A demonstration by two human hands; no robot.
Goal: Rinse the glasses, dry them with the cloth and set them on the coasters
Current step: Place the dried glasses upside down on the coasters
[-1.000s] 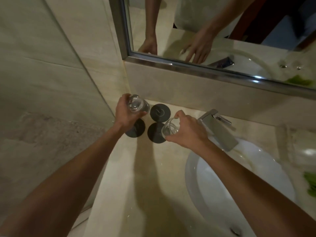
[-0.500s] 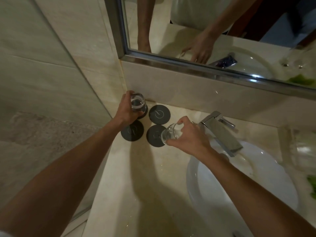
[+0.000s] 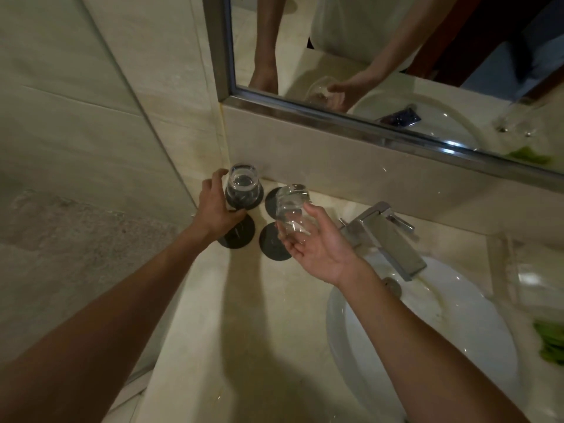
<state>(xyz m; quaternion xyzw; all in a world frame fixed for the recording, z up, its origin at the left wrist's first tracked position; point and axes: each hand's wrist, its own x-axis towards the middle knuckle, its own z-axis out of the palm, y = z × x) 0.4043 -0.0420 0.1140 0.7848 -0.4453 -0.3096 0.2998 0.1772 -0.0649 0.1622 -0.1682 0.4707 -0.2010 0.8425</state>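
Head cam: my left hand has its fingers wrapped round one glass, standing upside down on the back-left coaster in the upper middle of the frame, so that one looks done. My right hand cradles the second glass tilted above the three bare coasters, so I'd say halfway there on placing. No cloth in sight

The sink is cut off by the lower edge. At the right edge a green thing is blurred and cut. The left hand hides part of the near-left coaster. Both forearms leave the frame at the bottom.
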